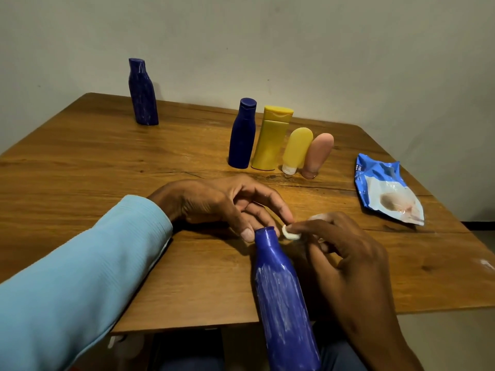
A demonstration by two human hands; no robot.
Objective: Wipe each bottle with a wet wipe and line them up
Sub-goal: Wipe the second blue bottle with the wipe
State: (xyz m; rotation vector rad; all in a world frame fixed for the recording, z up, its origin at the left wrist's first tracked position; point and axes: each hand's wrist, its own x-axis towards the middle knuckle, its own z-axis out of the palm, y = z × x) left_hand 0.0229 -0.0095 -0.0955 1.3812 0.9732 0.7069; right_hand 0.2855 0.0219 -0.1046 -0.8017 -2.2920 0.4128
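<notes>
Blue bottle (284,295) streaked with white, lying tilted at 6 o'clock, cap end pointing toward 12 and reaching over the near edge of the wooden bench (80,167), base running out of view at the bottom. Left hand (219,202) at the centre, fingers loosely curled and spread, thumb tip touching the bottle's cap from the 9 o'clock side, sleeve (80,277) light blue. Right hand (345,247) at 4 o'clock, fingertips pinching a small wadded white wipe (290,233) just beside the cap on its 3 o'clock side; contact between wipe and cap impossible to tell. At 12 o'clock, a close row of four standing bottles: dark blue bottle (242,133), then tall yellow bottle (272,139), then small yellow tube (296,149) on its white cap, then pink tube (317,153) on its cap, neighbours touching or nearly so. Well apart at 10 o'clock, near the far edge, another blue streaked bottle (143,92) standing alone. At 2 o'clock, a crumpled blue and white wipe packet (388,188) lying flat on the bench.
</notes>
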